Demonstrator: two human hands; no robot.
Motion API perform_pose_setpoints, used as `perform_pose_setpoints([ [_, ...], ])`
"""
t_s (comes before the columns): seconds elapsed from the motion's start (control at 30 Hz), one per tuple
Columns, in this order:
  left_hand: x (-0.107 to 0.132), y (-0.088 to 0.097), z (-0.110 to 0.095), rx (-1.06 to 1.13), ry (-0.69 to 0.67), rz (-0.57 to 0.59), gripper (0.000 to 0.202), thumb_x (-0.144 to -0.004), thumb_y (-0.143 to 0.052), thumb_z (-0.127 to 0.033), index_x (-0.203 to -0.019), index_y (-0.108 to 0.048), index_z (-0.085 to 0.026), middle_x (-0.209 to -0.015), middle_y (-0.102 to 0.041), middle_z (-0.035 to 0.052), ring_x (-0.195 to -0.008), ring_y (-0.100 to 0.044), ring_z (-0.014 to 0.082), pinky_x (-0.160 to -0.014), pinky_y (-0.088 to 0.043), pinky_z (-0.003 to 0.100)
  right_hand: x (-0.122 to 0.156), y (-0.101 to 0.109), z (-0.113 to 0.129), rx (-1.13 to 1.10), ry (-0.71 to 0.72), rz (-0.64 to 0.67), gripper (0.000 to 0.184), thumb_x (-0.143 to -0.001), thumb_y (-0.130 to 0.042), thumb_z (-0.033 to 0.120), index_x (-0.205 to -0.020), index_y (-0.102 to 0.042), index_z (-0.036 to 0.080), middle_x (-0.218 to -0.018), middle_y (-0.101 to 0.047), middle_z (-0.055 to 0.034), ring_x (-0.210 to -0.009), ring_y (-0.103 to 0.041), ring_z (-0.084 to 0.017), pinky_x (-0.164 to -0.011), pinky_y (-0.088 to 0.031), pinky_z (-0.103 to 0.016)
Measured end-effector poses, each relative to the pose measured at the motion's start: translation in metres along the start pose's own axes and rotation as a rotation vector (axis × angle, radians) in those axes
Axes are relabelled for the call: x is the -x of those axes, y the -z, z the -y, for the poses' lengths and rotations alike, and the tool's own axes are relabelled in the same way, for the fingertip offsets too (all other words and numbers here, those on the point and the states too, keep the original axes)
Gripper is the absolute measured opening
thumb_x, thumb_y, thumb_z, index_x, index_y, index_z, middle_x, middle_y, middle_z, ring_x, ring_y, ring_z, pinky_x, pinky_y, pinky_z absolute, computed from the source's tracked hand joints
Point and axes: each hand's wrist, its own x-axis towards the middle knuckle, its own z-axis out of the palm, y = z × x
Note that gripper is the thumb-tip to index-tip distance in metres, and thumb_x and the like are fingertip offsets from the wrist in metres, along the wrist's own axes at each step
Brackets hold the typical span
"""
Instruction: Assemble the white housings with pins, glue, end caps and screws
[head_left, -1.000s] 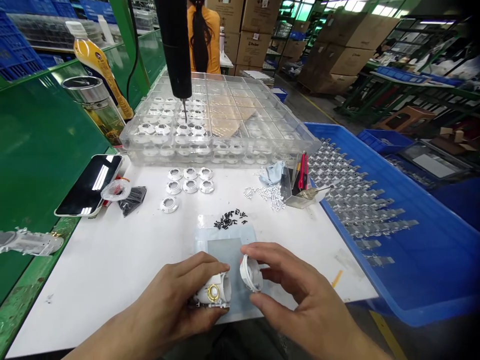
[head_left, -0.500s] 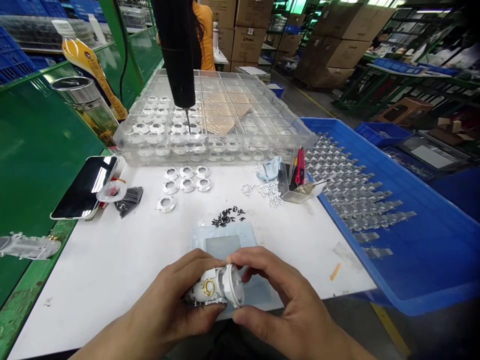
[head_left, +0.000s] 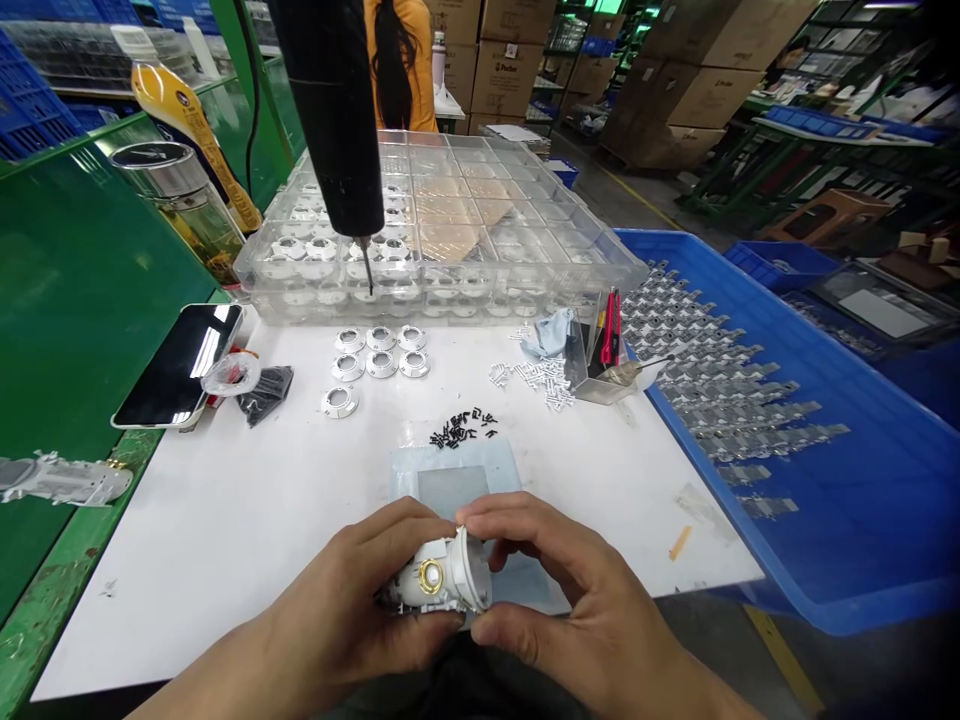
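Note:
A white cylindrical housing (head_left: 412,586) with a gold ring (head_left: 430,576) on its side lies across my left hand (head_left: 375,590), thumb below and fingers over it. At its right end a white round cap (head_left: 472,570) sits flush against the body. My right hand (head_left: 559,590) pinches this cap, forefinger at the top rim and thumb at the bottom. Beneath the hands is a light blue cloth with a grey pad (head_left: 452,487). Just beyond lie small black screws (head_left: 457,430). A black electric screwdriver (head_left: 330,120) hangs bit-down above the far side of the table.
Several white rings (head_left: 381,364) and a pile of white small parts (head_left: 551,380) lie on the table. Behind stands a clear divided box (head_left: 450,280). At left are a phone (head_left: 178,365) and a bottle (head_left: 180,115); at right, a blue tray (head_left: 840,540) holds metal parts.
The cap, tilted with a gap from the housing before, now sits closer against it. The housing has turned slightly in my hands. The hanging screwdriver shows lower and further left.

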Motion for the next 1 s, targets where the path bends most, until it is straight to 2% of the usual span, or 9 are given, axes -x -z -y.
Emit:
perform_pose_setpoints([
  [0.27,-0.001,0.003,0.003,0.083,-0.068,0.007,0.056,-0.090,-0.078,-0.031,-0.142,-0.057,-0.034,-0.113,-0.068,0.0058,-0.097,-0.065,0.0220,-0.084,-0.054,0.029,-0.007,0.000,0.014,0.106,0.176,-0.012,0.053,-0.080,-0.089,0.027,-0.129,-0.068,0.032,-0.117,-0.074,-0.0003,-0.105,-0.071,-0.016,-0.093,-0.059,-0.025],
  [0.47,-0.008,0.014,-0.010,0.199,0.062,-0.015,0.039,-0.096,-0.072,-0.025,-0.133,-0.065,-0.034,-0.125,-0.066,0.0051,-0.110,-0.064,0.0223,-0.095,-0.053,0.032,-0.021,-0.005,0.025,0.206,0.271,-0.001,0.057,-0.085,-0.083,0.019,-0.136,-0.061,0.031,-0.125,-0.072,-0.0028,-0.114,-0.067,-0.019,-0.099,-0.057,-0.030],
  [0.6,-0.004,0.016,-0.007,0.318,0.145,-0.101,0.037,-0.096,-0.073,-0.024,-0.129,-0.064,-0.037,-0.137,-0.066,0.0021,-0.126,-0.060,0.0243,-0.107,-0.046,0.037,-0.021,-0.001,0.021,0.279,0.287,-0.001,0.068,-0.086,-0.082,0.036,-0.146,-0.051,0.033,-0.143,-0.062,-0.0049,-0.125,-0.061,-0.022,-0.101,-0.055,-0.032],
  [0.7,0.001,0.018,-0.007,0.464,0.191,-0.115,0.034,-0.097,-0.071,-0.028,-0.128,-0.059,-0.037,-0.144,-0.061,0.0015,-0.137,-0.052,0.0251,-0.110,-0.042,0.037,-0.020,0.002,0.017,0.268,0.236,-0.081,0.051,-0.091,-0.076,0.033,-0.138,-0.055,0.034,-0.134,-0.064,-0.0026,-0.114,-0.064,-0.018,-0.093,-0.056,-0.027],
  [0.83,0.002,0.022,-0.013,0.597,0.244,-0.078,0.027,-0.097,-0.067,-0.041,-0.121,-0.065,-0.029,-0.119,-0.064,0.0048,-0.116,-0.057,0.0260,-0.102,-0.044,0.039,-0.025,-0.007,0.016,0.216,0.280,-0.070,0.039,-0.091,-0.072,0.020,-0.126,-0.060,0.031,-0.113,-0.071,0.0008,-0.100,-0.065,-0.015,-0.087,-0.056,-0.025],
  [1.0,0.008,0.016,-0.010,0.862,0.164,-0.108,0.039,-0.095,-0.062,-0.044,-0.133,-0.063,-0.034,-0.117,-0.064,0.0041,-0.115,-0.058,0.0272,-0.103,-0.047,0.041,-0.031,-0.022,0.017,0.115,0.304,-0.089,0.026,-0.091,-0.068,0.012,-0.114,-0.065,0.024,-0.100,-0.073,0.0001,-0.094,-0.066,-0.014,-0.088,-0.055,-0.027],
])
